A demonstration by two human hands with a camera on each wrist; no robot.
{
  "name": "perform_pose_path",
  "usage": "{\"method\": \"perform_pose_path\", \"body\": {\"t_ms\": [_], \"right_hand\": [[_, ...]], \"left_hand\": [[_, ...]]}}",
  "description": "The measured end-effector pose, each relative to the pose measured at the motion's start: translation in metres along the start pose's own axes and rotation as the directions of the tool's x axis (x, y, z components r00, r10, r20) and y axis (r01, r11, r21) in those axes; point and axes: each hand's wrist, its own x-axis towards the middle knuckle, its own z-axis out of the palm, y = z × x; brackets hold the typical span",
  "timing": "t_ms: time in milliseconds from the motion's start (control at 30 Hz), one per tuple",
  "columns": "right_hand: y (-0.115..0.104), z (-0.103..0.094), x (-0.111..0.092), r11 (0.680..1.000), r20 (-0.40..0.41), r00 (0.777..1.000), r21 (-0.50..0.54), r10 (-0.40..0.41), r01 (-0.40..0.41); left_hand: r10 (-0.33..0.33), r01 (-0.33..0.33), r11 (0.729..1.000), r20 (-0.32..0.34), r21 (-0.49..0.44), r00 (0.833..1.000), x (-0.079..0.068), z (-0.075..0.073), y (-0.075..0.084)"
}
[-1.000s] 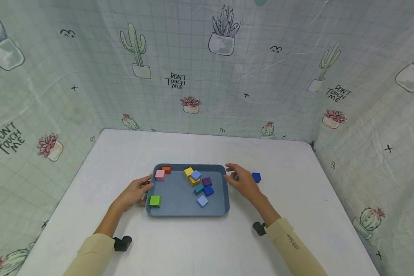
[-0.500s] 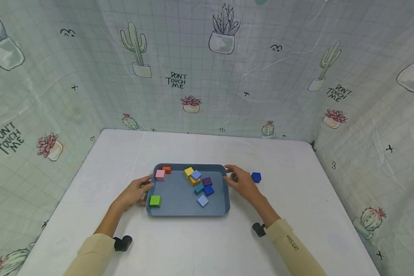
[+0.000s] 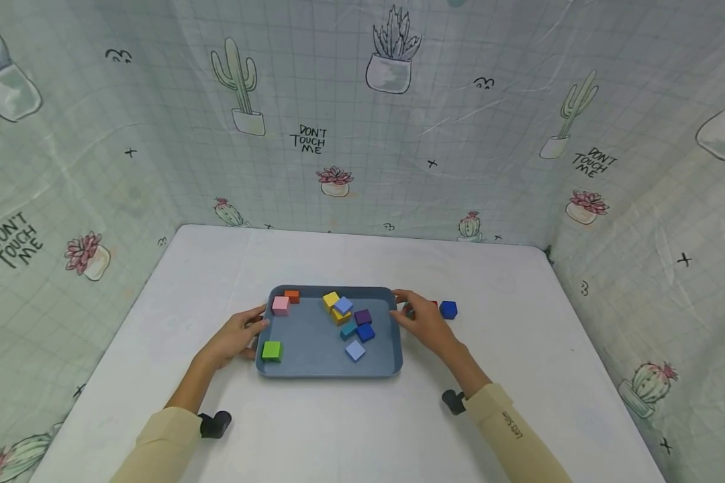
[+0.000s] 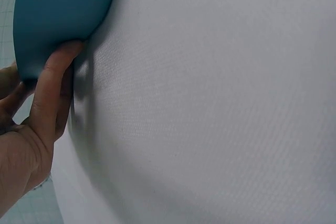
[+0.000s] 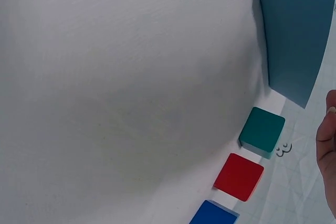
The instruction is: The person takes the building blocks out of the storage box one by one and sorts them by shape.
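Note:
A blue-grey tray (image 3: 311, 362) lies on the white table with coloured blocks in it. My left hand (image 3: 232, 341) grips its left end; in the left wrist view, fingers (image 4: 50, 85) reach against the tray's outer wall (image 4: 63, 11). My right hand (image 3: 425, 325) is at the right rim, thumb and forefinger spread apart at the edge. In the right wrist view only a strip of that hand (image 5: 326, 145) shows, beside the tray's end (image 5: 296, 30). Inside the tray are a green block (image 3: 272, 351), pink block (image 3: 280, 306), orange block (image 3: 292, 296) and purple block (image 3: 362, 317).
Also in the tray are yellow (image 3: 330, 300), light blue (image 3: 355, 350) and dark blue (image 3: 365, 332) blocks. Outside, beyond my right hand, a teal-green block (image 5: 262, 129), a red block (image 5: 239, 177) and a blue block (image 3: 448, 310) stand in a row. Patterned cloth (image 3: 362, 147) surrounds the table.
My right hand has shifted slightly left, its thumb and forefinger now closer over the tray's right rim. More of the red block shows behind it. My left hand and the blocks look unchanged.

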Motion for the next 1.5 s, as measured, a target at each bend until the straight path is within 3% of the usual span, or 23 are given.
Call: {"method": "perform_pose_path", "body": {"t_ms": [133,400,933,1500], "right_hand": [[-0.001,0.0,0.0,1.0,0.015,0.999,0.01,-0.03,0.03],[-0.004,0.003,-0.003,1.0,0.072,0.997,-0.009,-0.007,0.008],[-0.013,0.012,0.004,0.999,0.094,0.995,-0.019,-0.03,0.032],[-0.03,0.024,0.012,0.998,0.125,0.991,-0.043,0.043,-0.038]], "left_hand": [[-0.005,0.005,1.0,0.0,-0.001,1.0,-0.001,0.0,0.002],[-0.001,0.001,1.0,-0.004,0.008,1.0,0.0,-0.001,0.002],[0.003,-0.003,1.0,0.001,0.007,1.0,0.002,-0.001,0.001],[-0.009,0.009,1.0,-0.007,0.012,1.0,-0.001,0.0,0.001]]}}
